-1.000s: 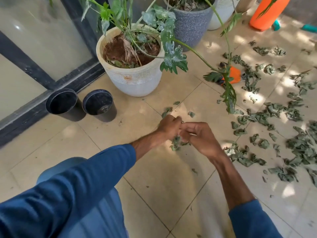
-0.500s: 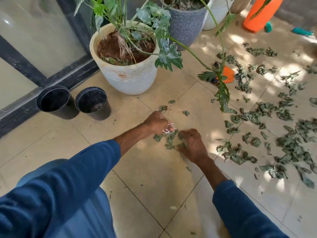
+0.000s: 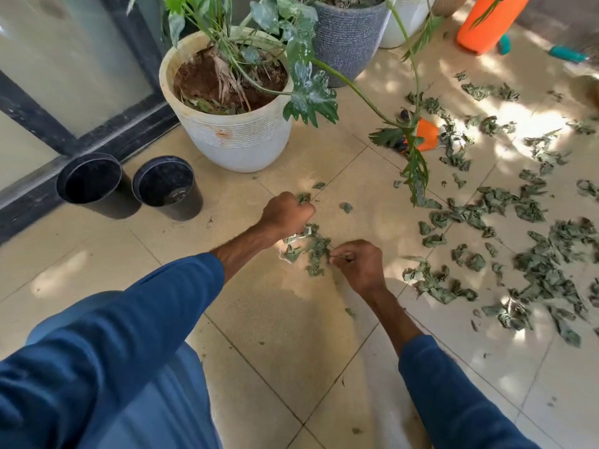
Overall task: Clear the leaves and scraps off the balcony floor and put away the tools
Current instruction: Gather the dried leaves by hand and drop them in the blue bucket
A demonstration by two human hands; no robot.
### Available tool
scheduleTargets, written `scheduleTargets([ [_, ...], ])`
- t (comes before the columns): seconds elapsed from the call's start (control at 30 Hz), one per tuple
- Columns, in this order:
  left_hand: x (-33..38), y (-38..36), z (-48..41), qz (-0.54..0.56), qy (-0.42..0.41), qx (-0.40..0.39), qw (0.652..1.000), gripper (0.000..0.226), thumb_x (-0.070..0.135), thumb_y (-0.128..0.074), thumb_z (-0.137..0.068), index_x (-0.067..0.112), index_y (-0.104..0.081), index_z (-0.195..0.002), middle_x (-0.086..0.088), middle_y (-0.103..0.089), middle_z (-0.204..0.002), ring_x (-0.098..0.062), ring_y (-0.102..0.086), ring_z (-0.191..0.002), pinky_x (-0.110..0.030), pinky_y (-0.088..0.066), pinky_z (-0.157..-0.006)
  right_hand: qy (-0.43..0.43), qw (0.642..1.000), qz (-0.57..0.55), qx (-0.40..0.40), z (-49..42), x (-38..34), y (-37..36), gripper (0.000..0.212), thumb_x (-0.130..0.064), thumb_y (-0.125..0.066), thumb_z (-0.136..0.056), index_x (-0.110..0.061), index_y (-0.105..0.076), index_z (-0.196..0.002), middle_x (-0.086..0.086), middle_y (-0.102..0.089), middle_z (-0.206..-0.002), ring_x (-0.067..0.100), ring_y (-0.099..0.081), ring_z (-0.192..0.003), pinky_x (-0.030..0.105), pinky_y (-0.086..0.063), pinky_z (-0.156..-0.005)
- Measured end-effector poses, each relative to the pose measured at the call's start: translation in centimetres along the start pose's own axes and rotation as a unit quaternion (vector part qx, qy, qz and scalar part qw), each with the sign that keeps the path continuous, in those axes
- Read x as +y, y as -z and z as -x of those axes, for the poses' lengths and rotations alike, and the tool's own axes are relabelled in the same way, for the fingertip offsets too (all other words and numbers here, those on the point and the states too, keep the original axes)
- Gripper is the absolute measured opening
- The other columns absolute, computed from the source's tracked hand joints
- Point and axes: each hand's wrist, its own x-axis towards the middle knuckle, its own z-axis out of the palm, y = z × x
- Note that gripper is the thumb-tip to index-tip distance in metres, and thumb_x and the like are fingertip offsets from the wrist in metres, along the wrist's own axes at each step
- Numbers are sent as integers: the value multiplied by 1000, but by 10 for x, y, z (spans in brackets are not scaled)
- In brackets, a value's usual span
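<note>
surroundings: a white ribbed planter (image 3: pixel 233 137) holding brown soil is standing just beyond the hands, close to a glass door (image 3: pixel 81 59) with a dark frame. two black nursery pots (image 3: pixel 94 183) are sitting side by side to its left, along the door track. a grey textured planter (image 3: pixel 346 37) is standing behind the white one. an orange container (image 3: pixel 489 24) is showing at the top right, with a teal handle (image 3: pixel 567 54) lying near it.

obstructions: a long green stem (image 3: pixel 356 89) from the white planter is arching out over the tiled floor (image 3: pixel 291 351). its drooping leaf (image 3: pixel 415 166) is hanging in front of an orange-handled tool (image 3: pixel 428 137), which is lying among the litter. the tool's type cannot be told.

task item: the leaf scraps (image 3: pixel 534 254) are lying crumpled and dull green, spreading thickly across the tiles on the right side, well apart from the nursery pots. a small heap (image 3: pixel 317 251) of them is lying between the two hands, with a few loose pieces lying nearer the white planter.

hands: the left hand (image 3: pixel 287 213) is clenching in a fist around scraps, with bits sticking out above and below the fingers. the right hand (image 3: pixel 359 264) is sitting low at the heap's right edge, its fingertips pinching a scrap. blue sleeves (image 3: pixel 129 319) are covering both arms above the forearms.
</note>
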Motion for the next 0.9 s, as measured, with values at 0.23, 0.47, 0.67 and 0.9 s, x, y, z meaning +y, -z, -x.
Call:
scheduleTargets([
  [0.23, 9, 1, 4, 103, 34, -52, 993, 34, 27, -61, -97, 14, -57, -66, 6, -57, -52, -13, -56, -55, -28, -48, -59, 0, 996, 90, -28, 1, 10, -28, 14, -4, -74, -84, -17, -78, -87, -4, -74, -90, 6, -67, -79, 33, -59, -80],
  [0.47, 14, 7, 6, 355, 178, -80, 914, 37, 33, -51, -103, 22, -46, -68, 8, -38, -51, -11, -37, -52, -20, -38, -43, -138, 945, -293, 46, 10, -50, 31, 33, -7, -86, -74, -7, -72, -104, 8, -76, -95, 21, -75, -86, 33, -63, -76],
  [0.67, 25, 11, 17, 446, 227, -111, 858, 33, 37, -50, -101, 13, -56, -79, -1, -54, -59, -15, -47, -53, -29, -45, -53, -62, 958, -278, 25, 8, -133, 36, 30, -14, -92, -68, -13, -77, -93, -3, -78, -88, 14, -75, -83, 35, -61, -79],
  [0.9, 33, 18, 23, 483, 216, -119, 840, 33, 39, -48, -98, 10, -63, -98, -1, -60, -65, -14, -48, -49, -18, -41, -43, 47, 986, -104, 124, -5, -156, 26, 16, -6, -84, -74, -19, -80, -82, -15, -74, -74, -1, -68, -67, 16, -53, -68],
])
